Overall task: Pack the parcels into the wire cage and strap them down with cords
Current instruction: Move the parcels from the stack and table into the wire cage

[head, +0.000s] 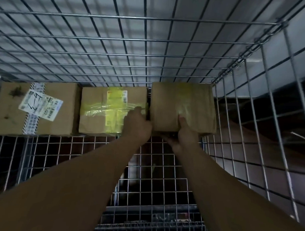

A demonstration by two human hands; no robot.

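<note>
Cardboard, stiff and banded with glossy yellow tape, the right parcel [183,102] is in the far right corner of the wire cage [116,53], last in a row with the middle parcel [103,110] and the left parcel [10,110]. The left hand [137,121] reaches into the gap at its left side and, through the blur, seems to grip that face. The right hand [185,133] clasps the near edge, thumb on top. The box looks rigid and fairly light. Bare cardboard edges should hold better than the slick tape.

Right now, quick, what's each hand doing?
The left hand seems to grip the right box at its left edge, fingers in the gap.
The right hand grips the same box's near edge, thumb on top.
</note>
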